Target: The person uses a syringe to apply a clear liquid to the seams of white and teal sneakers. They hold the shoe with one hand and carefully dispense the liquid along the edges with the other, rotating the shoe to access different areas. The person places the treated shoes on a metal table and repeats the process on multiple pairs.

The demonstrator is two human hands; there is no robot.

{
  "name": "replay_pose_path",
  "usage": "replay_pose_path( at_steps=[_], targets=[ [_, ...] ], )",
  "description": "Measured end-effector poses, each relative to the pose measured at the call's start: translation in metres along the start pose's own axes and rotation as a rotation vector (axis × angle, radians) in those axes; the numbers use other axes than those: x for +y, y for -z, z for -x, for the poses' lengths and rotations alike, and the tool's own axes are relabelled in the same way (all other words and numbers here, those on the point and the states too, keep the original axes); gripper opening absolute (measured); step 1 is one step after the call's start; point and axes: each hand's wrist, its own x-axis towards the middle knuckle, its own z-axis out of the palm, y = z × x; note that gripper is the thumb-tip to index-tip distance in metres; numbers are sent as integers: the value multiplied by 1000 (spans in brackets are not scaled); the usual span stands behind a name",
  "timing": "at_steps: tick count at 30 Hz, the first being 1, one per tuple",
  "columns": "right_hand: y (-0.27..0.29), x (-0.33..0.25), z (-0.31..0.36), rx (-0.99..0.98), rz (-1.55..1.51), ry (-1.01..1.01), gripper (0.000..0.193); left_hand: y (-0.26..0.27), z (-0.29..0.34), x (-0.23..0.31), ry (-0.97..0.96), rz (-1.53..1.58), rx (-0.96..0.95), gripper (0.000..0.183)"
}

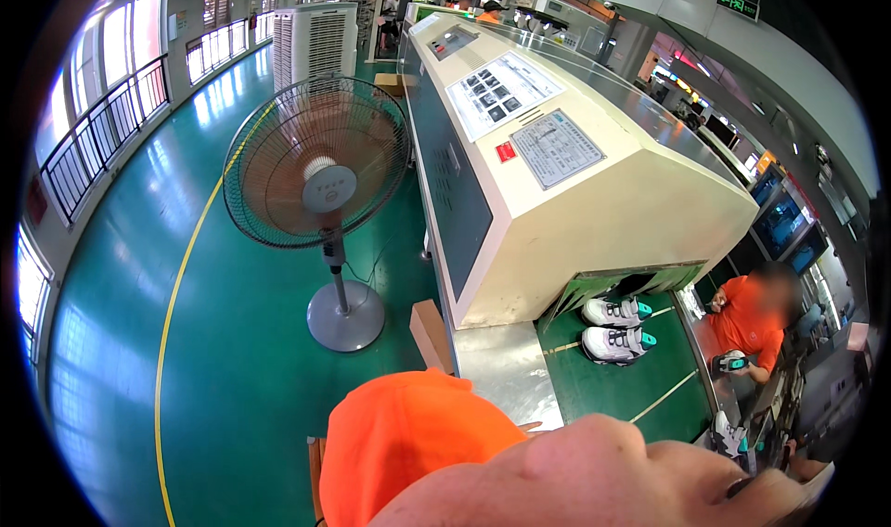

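Observation:
Only a sliver of skin, seemingly fingers of my left hand (532, 426), shows beside the bare metal ledge (501, 365); my orange sleeve (408, 443) hides the rest. My right hand is out of view. On the green conveyor belt (603, 399), two white-and-grey sneakers with teal heel details, a farther one (608, 313) and a nearer one (613, 344), stand side by side at the mouth of the cream tunnel machine (613, 221). Green strips of a curtain (594, 284) hang over that opening.
Across the belt, a person in orange (747, 327) holds another sneaker (732, 363); one more sneaker (729, 434) lies nearer. A pedestal fan (325, 170) and a cardboard piece (432, 337) stand left of the machine. Behind the fan is a tall white louvred unit (316, 40).

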Motion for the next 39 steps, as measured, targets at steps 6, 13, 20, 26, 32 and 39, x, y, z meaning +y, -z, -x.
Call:
replay_pose_path(
  at_steps=[6,13,20,26,32,39],
  targets=[
    [9,-1,4,-32,-56,-5,49,-2,15,-4,21,-19,2,62],
    [61,15,20,-68,-187,-92,49,-3,14,-2,35,-49,-41,61],
    [119,42,33,-107,-309,-228,50,-8,22,-12,113,-118,-98,58],
    [177,69,48,-100,-558,-383,50,-4,18,-10,107,-144,-120,57],
    [277,103,108,16,-1140,-556,51,6,8,-7,150,-187,-166,57],
    [285,51,110,-67,-961,-392,55,0,-74,-25,120,77,-34,28]
  ],
)
